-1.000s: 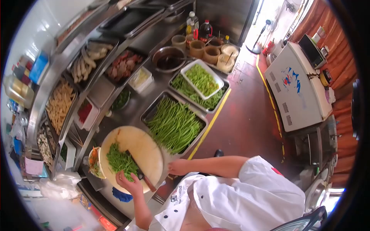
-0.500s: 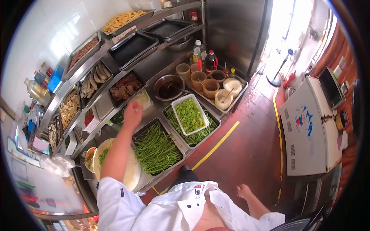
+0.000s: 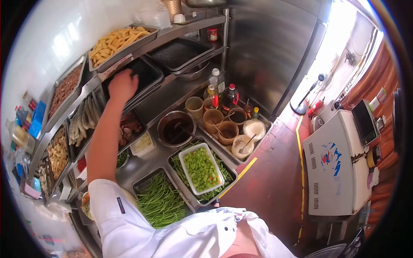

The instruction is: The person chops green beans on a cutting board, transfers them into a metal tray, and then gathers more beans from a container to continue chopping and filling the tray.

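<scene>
My left hand is stretched up to the shelf, over a black tray under the upper rack. Its fingers show in part, slightly apart, and I see nothing held in them. Whether they touch the tray's rim, I cannot tell. Near the forearm lie a tray of grey-white, finger-like pieces and a tray of dark reddish meat, partly hidden by the arm. My right hand does not show.
Green beans fill a counter tray; chopped green vegetables sit in a white tub beside. A bowl of dark sauce, seasoning pots and bottles stand behind. A white chest-like appliance stands to the right.
My left hand has moved up and left, from above the counter to the shelf's black tray. My right hand has dropped out of sight. The whole view has shifted.
</scene>
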A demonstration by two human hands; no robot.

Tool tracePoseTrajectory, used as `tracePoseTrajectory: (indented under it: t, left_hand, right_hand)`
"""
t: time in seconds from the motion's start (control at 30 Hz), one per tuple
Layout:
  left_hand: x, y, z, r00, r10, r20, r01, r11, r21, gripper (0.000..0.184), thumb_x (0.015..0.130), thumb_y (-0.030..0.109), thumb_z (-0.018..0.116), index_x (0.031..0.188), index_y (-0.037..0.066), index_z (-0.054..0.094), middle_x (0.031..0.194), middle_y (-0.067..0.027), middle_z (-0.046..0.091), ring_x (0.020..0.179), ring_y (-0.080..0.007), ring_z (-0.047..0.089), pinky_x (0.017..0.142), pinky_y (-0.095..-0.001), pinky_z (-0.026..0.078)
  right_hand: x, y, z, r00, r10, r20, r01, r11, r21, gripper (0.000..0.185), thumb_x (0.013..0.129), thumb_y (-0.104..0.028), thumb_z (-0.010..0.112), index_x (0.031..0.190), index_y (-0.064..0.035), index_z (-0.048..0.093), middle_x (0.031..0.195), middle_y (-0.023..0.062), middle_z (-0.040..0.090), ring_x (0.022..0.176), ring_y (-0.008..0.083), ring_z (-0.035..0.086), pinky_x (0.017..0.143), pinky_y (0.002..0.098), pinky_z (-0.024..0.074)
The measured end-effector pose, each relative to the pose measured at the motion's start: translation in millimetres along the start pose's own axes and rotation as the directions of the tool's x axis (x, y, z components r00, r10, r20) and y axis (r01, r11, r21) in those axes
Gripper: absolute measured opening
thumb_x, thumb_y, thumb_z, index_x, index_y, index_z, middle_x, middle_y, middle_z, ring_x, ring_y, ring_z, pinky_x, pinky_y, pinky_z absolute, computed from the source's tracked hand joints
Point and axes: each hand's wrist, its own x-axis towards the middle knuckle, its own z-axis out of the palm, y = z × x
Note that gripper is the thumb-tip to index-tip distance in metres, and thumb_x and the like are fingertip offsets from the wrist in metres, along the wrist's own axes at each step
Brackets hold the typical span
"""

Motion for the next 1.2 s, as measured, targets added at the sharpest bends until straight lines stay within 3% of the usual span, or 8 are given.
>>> tracePoseTrajectory:
  t: [0.23,0.4,0.63,0.73,0.8,0.9,1.03,1.2]
  left_hand:
    - [66.5,108.0,69.0,0.967,0.089,0.238,-0.101,0.994,0.038,0.045,0.096,0.049,0.061,0.101,0.007,0.078,0.118,-0.0167,0.073,0.105,-0.0365,0.070,0.089,-0.0489,0.056]
    - [110.9,118.3,84.7,0.761,-0.208,0.614,0.130,0.977,0.171,0.053,0.091,0.050,0.063,0.122,0.008,0.075,0.137,-0.0182,0.066,0.130,-0.0318,0.062,0.105,-0.0466,0.050]
    - [136.7,87.4,142.9,0.788,-0.298,0.539,0.307,0.949,0.076,0.059,0.090,0.041,0.063,0.130,-0.002,0.067,0.132,-0.0261,0.066,0.132,-0.0323,0.061,0.109,-0.0455,0.048]
    - [136.5,83.9,141.9,0.810,-0.486,0.329,0.565,0.797,-0.213,0.051,0.091,0.038,0.062,0.112,-0.007,0.072,0.106,-0.0263,0.074,0.105,-0.0324,0.073,0.084,-0.0454,0.056]
    - [129.4,95.8,122.6,0.641,-0.520,0.564,0.767,0.414,-0.490,0.038,0.094,0.036,0.061,0.091,-0.001,0.067,0.075,-0.0149,0.064,0.060,-0.0235,0.062,0.051,-0.0379,0.043]
    - [104.4,123.8,96.0,0.624,-0.580,0.523,0.770,0.344,-0.537,0.035,0.093,0.034,0.061,0.074,0.005,0.060,0.062,-0.0058,0.052,0.049,-0.0162,0.044,0.045,-0.0338,0.030]
    - [40.1,171.8,44.8,0.618,-0.604,0.503,0.756,0.280,-0.592,0.032,0.094,0.033,0.062,0.080,0.004,0.064,0.065,-0.0045,0.053,0.051,-0.0155,0.045,0.049,-0.0315,0.033]
    - [-97.5,222.3,-31.8,0.589,-0.654,0.474,0.718,0.155,-0.678,0.020,0.096,0.026,0.068,0.094,0.006,0.072,0.076,0.0048,0.059,0.070,-0.0072,0.050,0.060,-0.0272,0.038]
  right_hand:
    - [53.9,-67.1,-56.0,0.992,-0.051,-0.113,0.058,0.997,0.055,0.028,0.096,-0.023,0.067,0.104,0.0039,0.074,0.102,0.0201,0.076,0.095,0.0299,0.072,0.084,0.0406,0.0558]
    - [108.0,-74.5,-79.0,0.979,-0.107,-0.172,0.118,0.992,0.052,0.025,0.093,-0.018,0.069,0.101,0.0047,0.075,0.104,0.0214,0.076,0.098,0.0321,0.072,0.086,0.0420,0.0550]
    - [169.8,-41.4,-117.4,0.994,-0.042,-0.097,0.052,0.994,0.098,0.028,0.095,-0.024,0.071,0.103,0.0023,0.076,0.098,0.0191,0.077,0.090,0.0316,0.074,0.081,0.0418,0.0566]
    - [197.6,-35.8,-152.2,0.999,-0.041,-0.022,0.044,0.993,0.113,0.029,0.095,-0.024,0.070,0.104,0.0032,0.075,0.096,0.0191,0.076,0.087,0.0318,0.074,0.081,0.0427,0.0571]
    - [219.6,-33.9,-171.6,0.999,-0.038,0.030,0.034,0.992,0.119,0.029,0.095,-0.024,0.070,0.104,0.0039,0.075,0.094,0.0190,0.076,0.086,0.0320,0.074,0.081,0.0433,0.0574]
    - [260.6,-39.8,-217.2,0.997,-0.079,-0.016,0.078,0.995,-0.065,0.031,0.096,-0.027,0.072,0.098,0.0028,0.077,0.093,0.0167,0.076,0.086,0.0297,0.073,0.079,0.0414,0.0577]
    - [323.1,-47.2,-263.0,0.985,0.065,0.162,-0.100,0.971,0.218,0.027,0.104,-0.016,0.058,0.098,0.0101,0.065,0.079,0.0179,0.072,0.065,0.0275,0.073,0.056,0.0416,0.0641]
    - [410.1,-88.9,-282.8,0.951,-0.003,0.308,0.039,0.993,-0.113,0.026,0.106,-0.018,0.057,0.119,0.0041,0.060,0.091,0.0214,0.070,0.074,0.0361,0.073,0.061,0.0463,0.0635]
